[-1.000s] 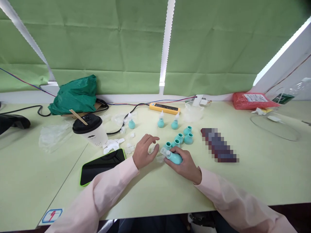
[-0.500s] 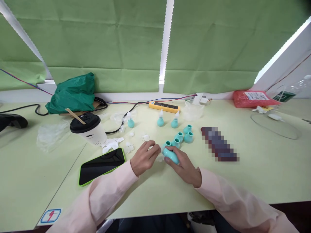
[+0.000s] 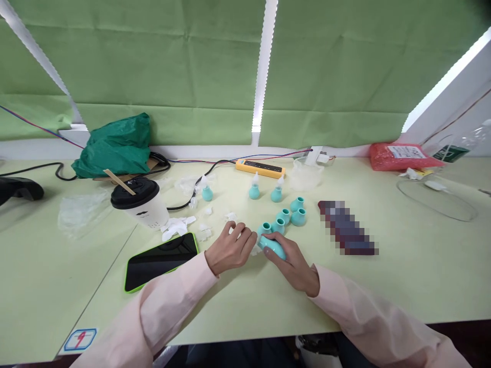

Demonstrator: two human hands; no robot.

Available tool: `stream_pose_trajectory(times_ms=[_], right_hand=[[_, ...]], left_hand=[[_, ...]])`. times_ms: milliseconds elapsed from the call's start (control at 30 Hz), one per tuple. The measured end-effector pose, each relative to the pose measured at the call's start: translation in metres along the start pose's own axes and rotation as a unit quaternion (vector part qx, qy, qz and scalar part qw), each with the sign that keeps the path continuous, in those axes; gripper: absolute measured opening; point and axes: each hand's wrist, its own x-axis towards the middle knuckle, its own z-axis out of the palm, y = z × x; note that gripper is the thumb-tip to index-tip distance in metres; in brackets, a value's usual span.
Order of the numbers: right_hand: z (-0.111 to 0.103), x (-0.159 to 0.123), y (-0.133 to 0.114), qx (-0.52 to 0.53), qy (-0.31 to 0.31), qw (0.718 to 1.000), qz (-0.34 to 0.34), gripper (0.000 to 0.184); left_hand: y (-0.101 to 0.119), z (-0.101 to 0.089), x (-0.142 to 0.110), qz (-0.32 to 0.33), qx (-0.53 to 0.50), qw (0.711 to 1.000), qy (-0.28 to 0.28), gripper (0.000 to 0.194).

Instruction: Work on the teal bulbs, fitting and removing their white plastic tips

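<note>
My right hand [image 3: 293, 260] is wrapped round a teal squeeze bulb [image 3: 273, 247], which lies on its side with its neck towards the left. Close against that neck, the curled fingers of my left hand [image 3: 232, 248] pinch something hidden, and a bit of clear material shows by the fingertips. Just beyond the hands stand several open-necked teal bulbs, among them one bulb [image 3: 298, 217] on the right. Farther back, three bulbs carry clear pointed nozzles, such as the middle one [image 3: 253, 191]. Small clear plastic pieces [image 3: 204, 232] lie left of my left hand.
A green-edged phone [image 3: 161, 263] and a lidded paper cup [image 3: 140, 204] are on the left, with crumpled tissue [image 3: 178, 227] between. At the back are a green bag [image 3: 115, 145], a yellow power strip [image 3: 261, 168] and a red package [image 3: 402, 156]. A blurred dark object [image 3: 347, 227] lies right.
My left hand has shifted slightly right, closer to the bulb's neck, and its fingers have turned over a little. The bulb in my right hand has moved slightly right and down.
</note>
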Motion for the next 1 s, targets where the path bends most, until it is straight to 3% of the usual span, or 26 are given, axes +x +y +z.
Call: stream_pose_trajectory(times_ms=[100, 167, 233, 300, 333, 400, 500, 633, 700, 900, 1000], right_hand=[[0.003, -0.002, -0.004, 0.153, -0.023, 0.982, 0.104, 0.020], [0.004, -0.003, -0.005, 0.245, -0.048, 0.958, 0.144, 0.021], [0.004, -0.001, -0.004, 0.306, -0.054, 0.938, 0.152, 0.020], [0.003, 0.002, -0.001, 0.335, -0.037, 0.930, 0.147, 0.020], [0.002, 0.004, 0.001, 0.341, -0.027, 0.929, 0.144, 0.019], [0.001, 0.006, 0.003, 0.340, -0.013, 0.931, 0.134, 0.018], [0.000, 0.006, 0.005, 0.330, -0.011, 0.937, 0.113, 0.018], [0.001, 0.004, 0.008, 0.299, -0.019, 0.950, 0.090, 0.017], [0.001, 0.004, 0.008, 0.266, -0.022, 0.960, 0.087, 0.019], [0.003, 0.002, 0.001, 0.109, -0.048, 0.993, 0.015, 0.013], [0.006, 0.000, -0.001, 0.053, -0.080, 0.995, -0.026, 0.011]], left_hand=[[0.004, 0.007, -0.004, -0.051, -0.047, 0.995, 0.065, 0.013], [0.009, 0.007, -0.005, -0.138, -0.146, 0.976, 0.079, 0.010], [0.014, 0.006, -0.004, -0.264, -0.249, 0.928, 0.084, 0.010], [0.015, 0.004, -0.003, -0.345, -0.295, 0.885, 0.101, 0.010], [0.013, 0.003, -0.003, -0.351, -0.292, 0.883, 0.108, 0.010], [0.005, 0.005, -0.003, -0.314, -0.249, 0.911, 0.093, 0.007], [-0.014, 0.015, -0.009, -0.285, -0.172, 0.943, 0.012, 0.008], [-0.033, 0.033, -0.021, -0.318, -0.154, 0.928, -0.116, 0.014], [-0.035, 0.036, -0.023, -0.323, -0.157, 0.921, -0.152, 0.016], [-0.013, 0.008, -0.007, -0.313, -0.232, 0.917, -0.085, 0.024], [0.005, -0.004, 0.000, -0.299, -0.320, 0.889, -0.132, 0.027]])
